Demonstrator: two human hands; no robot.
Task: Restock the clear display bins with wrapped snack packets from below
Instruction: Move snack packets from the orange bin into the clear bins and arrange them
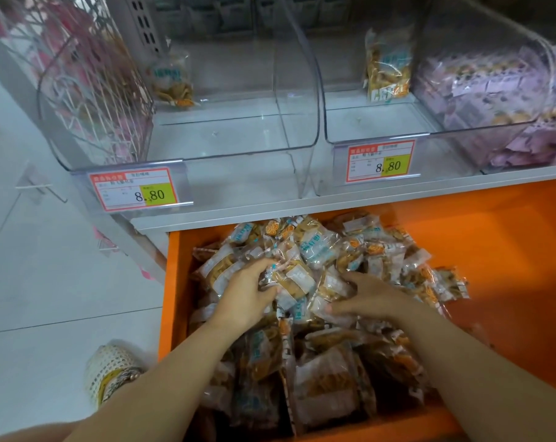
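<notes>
1. At the far left I see a white tiled floor (31, 282). A shoe (111, 368) with a woven toe stands on it, just beside the drawer's left wall.
2. Above that, pink goods (79, 90) sit behind a curved clear front, too blurred to name.
3. The left bin (232, 132) is almost bare. The left bin's packet (173, 81) leans in its far left corner. The left tag (133, 191), reading 8.80, is clipped to the near lip.
4. My left hand (244, 295) is in the heap, thumb and fingers curled round packets (318, 250).
5. Those packets fill the left part of the orange drawer (493, 250), pulled out below the grey shelf (302, 204).
6. My right hand (372, 298) lies just right of the left one, fingers bent down over packets with the tips buried and the thumb pressing on a wrapper.
7. The right bin (375, 122) holds the right bin's packet (386, 67), upright against its far right side. The right tag (380, 161) also reads 8.80.
8. Far right, a third bin (461, 33) is piled with purple packs (493, 90).
</notes>
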